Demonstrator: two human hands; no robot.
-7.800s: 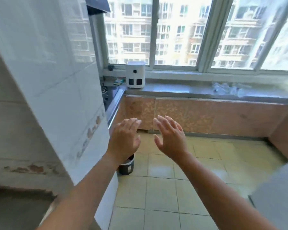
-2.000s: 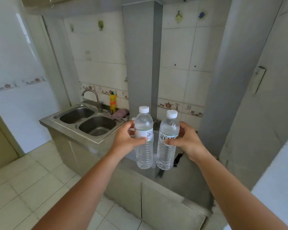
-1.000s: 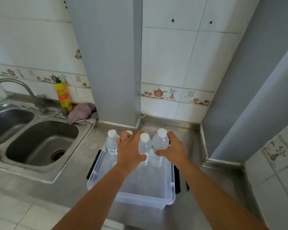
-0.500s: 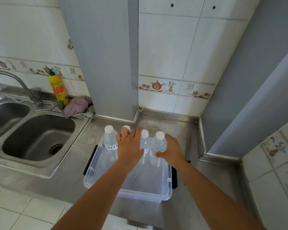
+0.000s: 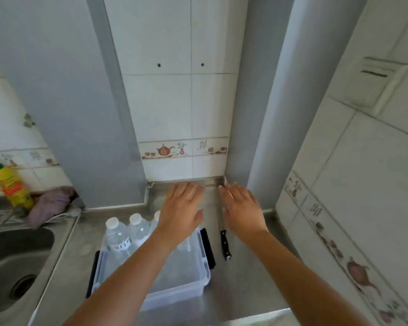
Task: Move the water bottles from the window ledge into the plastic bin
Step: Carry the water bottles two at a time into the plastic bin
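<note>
Both hands are empty, fingers spread and flat: the left hand hovers over the far end of the plastic bin, the right hand just beside it over bare counter. The water bottles stand upright in the bin, under and left of the left hand.

Risk: a knife lies under the right wrist; a careless drop of that hand could strike it. The left forearm could topple a bottle.

Half a second ago both hands gripped bottles; they have since released and lifted.
</note>
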